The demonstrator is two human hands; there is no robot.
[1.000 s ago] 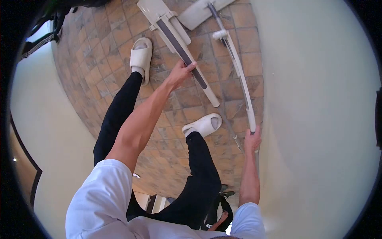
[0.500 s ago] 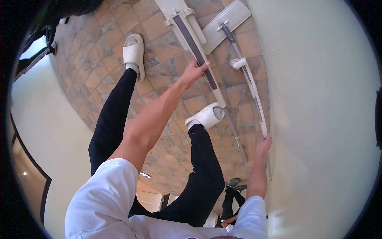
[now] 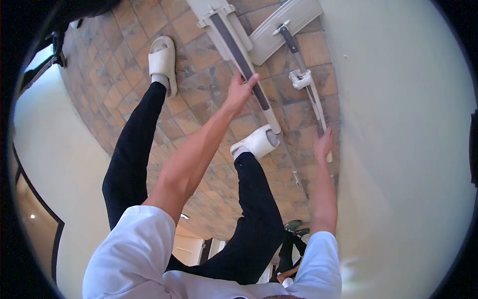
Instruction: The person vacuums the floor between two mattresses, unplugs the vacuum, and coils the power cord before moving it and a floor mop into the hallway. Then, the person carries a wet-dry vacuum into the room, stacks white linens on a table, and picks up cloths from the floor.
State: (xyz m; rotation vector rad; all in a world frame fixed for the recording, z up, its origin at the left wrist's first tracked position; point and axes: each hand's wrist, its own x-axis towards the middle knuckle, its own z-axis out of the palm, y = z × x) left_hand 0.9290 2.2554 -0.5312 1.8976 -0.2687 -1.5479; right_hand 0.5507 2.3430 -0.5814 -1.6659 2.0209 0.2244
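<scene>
My left hand (image 3: 239, 93) grips a long white device (image 3: 273, 119) with a dark grey strip, fingers and thumb wrapped around its shaft. At the right, my right hand (image 3: 323, 143) is closed around a slim white and grey pole (image 3: 312, 94), near its lower end. The pole has a dark joint (image 3: 288, 40) fixed to a flat white plate (image 3: 269, 44) on the floor. A white bracket-like piece (image 3: 300, 79) sits partway along the pole.
White slippers (image 3: 162, 62) are on my feet on the brown tiled floor (image 3: 199, 99). A pale wall (image 3: 398, 149) runs along the right. Another person's dark-clothed legs (image 3: 286, 249) show at the bottom. A thin rod (image 3: 289, 159) lies beyond my nearer slipper.
My right hand has moved up the frame along the pole, nearer the bracket and plate. My left hand keeps its grip on the white device, which has shifted slightly.
</scene>
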